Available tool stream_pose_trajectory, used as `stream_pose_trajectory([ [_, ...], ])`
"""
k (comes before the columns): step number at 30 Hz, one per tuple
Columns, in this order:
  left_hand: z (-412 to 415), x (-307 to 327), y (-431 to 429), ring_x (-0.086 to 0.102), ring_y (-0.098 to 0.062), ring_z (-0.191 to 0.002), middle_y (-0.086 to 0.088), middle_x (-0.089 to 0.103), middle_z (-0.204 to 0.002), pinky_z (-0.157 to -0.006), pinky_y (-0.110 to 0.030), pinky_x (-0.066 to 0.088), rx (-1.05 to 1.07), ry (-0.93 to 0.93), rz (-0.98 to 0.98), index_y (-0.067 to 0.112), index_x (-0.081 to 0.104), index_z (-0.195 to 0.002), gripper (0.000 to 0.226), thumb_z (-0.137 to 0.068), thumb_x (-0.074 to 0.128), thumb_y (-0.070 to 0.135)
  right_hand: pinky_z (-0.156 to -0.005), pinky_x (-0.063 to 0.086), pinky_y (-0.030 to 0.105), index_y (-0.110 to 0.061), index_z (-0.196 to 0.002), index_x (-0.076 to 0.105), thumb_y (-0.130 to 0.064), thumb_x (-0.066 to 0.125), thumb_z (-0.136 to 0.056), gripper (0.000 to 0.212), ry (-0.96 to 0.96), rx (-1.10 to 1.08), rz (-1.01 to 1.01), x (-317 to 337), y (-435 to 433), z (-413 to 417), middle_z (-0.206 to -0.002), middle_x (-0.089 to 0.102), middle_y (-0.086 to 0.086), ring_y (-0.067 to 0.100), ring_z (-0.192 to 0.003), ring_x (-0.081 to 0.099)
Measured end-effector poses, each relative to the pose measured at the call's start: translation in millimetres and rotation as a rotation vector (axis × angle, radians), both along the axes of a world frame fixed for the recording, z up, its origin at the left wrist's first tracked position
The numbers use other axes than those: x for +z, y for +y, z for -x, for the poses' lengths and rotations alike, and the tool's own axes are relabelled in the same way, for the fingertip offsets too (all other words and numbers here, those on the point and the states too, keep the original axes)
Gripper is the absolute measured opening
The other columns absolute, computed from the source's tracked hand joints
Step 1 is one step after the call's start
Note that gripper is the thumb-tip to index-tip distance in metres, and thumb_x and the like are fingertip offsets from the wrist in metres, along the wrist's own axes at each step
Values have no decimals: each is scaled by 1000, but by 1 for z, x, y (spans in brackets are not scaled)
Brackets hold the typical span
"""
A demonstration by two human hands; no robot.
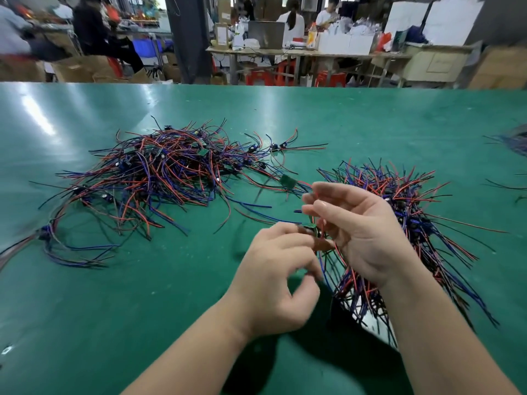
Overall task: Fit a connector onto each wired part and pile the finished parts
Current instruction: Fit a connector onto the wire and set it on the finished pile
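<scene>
Wired part (313,230), a small green board with thin red, blue and black leads, sits between both hands above the table (171,303), just in front of the right pile (405,206). The left hand (273,269) pinches it with curled fingertips. The right hand (362,232) curves loosely beside its red lead, and motion blur hides whether it grips. The step looks like fitting the connector, though no connector can be made out. The next move likely calls for steadying the board and lining up the limp leads before pressing. The left pile (159,172) is a loose, springy tangle of slim insulated wire. The table is smooth, glossy green, scuffed and reflecting the lights.
</scene>
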State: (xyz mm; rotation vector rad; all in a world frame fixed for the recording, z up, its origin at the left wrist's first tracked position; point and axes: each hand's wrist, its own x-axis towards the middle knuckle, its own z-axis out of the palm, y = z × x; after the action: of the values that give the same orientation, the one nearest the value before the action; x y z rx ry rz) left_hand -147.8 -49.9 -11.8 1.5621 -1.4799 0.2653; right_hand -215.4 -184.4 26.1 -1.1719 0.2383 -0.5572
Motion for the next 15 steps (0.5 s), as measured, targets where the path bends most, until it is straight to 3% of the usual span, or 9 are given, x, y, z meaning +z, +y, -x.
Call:
stream_pose_trajectory([
  [4,-9,4,3,67,-17,-80,-4,72,-80,-75,-29,52,92,655,136,16,63,-65,18,-77,49,13,-60,53,16,-16,-83,77,-4,67,-63,25,-83,81,-7,3,-1,4,-84,75,7,14,-71,71],
  [7,-21,10,1,69,-15,-73,-3,75,-86,-68,-23,51,101,1061,165,16,70,-85,29,-87,58,42,-62,53,16,-20,-83,78,-5,73,-60,27,-75,212,69,2,4,7,-85,75,6,13,-71,72],
  [9,-25,14,0,69,-12,-71,-3,75,-85,-67,-23,51,30,1227,212,17,72,-88,35,-78,59,48,-62,53,17,-21,-85,78,2,76,-62,32,-48,311,149,0,9,6,-86,75,5,14,-73,72],
  [12,-22,18,-1,70,-11,-73,-5,74,-88,-61,-21,55,-123,1365,313,13,70,-93,25,-79,57,29,-63,52,19,-18,-88,76,3,67,-71,29,9,416,217,-5,18,6,-89,75,8,17,-76,72],
  [15,-21,20,2,71,-13,-80,-7,74,-97,-68,-26,58,-199,1470,323,12,66,-101,27,-77,59,24,-67,53,22,-12,-92,76,5,66,-74,26,101,521,253,-5,23,6,-95,74,11,20,-83,71],
])
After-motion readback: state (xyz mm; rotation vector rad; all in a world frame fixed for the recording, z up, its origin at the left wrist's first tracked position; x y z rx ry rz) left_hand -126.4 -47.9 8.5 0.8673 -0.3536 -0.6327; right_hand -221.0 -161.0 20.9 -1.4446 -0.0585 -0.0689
